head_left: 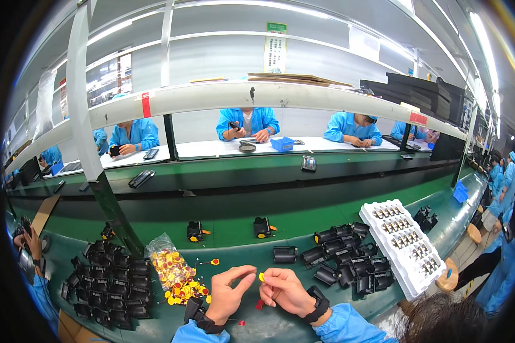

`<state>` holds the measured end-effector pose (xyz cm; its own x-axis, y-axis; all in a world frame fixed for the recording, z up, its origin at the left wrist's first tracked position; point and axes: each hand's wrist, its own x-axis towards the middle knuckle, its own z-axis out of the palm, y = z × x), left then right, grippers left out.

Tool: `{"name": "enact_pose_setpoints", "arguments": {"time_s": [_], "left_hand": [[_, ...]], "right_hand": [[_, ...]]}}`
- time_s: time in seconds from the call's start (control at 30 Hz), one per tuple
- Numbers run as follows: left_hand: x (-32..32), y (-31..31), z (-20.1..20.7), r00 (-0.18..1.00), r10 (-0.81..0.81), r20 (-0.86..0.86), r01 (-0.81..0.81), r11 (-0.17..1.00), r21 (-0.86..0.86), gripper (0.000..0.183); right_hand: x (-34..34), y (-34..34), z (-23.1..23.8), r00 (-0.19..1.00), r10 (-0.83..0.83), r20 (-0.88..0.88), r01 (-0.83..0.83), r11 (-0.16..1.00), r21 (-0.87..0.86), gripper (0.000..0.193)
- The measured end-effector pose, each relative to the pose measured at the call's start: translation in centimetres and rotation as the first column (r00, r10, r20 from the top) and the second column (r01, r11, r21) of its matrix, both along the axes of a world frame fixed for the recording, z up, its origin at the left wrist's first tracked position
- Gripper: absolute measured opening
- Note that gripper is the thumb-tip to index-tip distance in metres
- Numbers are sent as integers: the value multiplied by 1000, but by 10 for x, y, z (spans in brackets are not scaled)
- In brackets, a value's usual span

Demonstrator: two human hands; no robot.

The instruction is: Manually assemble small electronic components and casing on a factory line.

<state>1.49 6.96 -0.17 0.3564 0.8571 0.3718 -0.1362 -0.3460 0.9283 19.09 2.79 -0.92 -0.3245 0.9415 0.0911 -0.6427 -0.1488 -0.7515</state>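
My left hand (232, 290) is closed, thumb and forefinger tips together; whatever they pinch is too small to make out. Close beside it, my right hand (287, 292) pinches a small yellow piece (261, 276) between thumb and forefinger. A red piece (260, 304) shows just under the right hand, and another red piece (241, 323) lies by the left wrist. To the left of my hands, a clear plastic bag (169, 264) spills red and yellow pieces (184, 291) onto the green bench. One yellow piece with a thin wire (214, 262) lies above my left hand.
Black plastic housings (111, 286) are massed at left, more (355, 257) at right, and one (285, 254) sits ahead. A white tray (403, 246) holds rows of metal parts. Two housings with yellow tabs (262, 227) rest on the green conveyor (234, 214). A post (117, 217) rises at left.
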Motion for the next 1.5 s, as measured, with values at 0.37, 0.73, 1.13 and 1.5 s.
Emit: {"name": "enact_pose_setpoints", "arguments": {"time_s": [0.37,0.73,1.13,1.5], "left_hand": [[-1,-1,-1,970,-224,98,244,920,-308,16],[-9,5,-2,888,68,-455,103,935,339,7],[37,40,42,474,242,-846,309,854,418,25],[137,50,17,234,243,-942,392,862,320,37]], "right_hand": [[-3,-1,2,991,-51,120,62,994,-86,21],[18,5,8,911,-411,-25,402,901,-165,27],[41,11,7,785,-598,-161,581,802,-141,27],[44,13,11,470,-874,-128,876,479,-60,29]]}}
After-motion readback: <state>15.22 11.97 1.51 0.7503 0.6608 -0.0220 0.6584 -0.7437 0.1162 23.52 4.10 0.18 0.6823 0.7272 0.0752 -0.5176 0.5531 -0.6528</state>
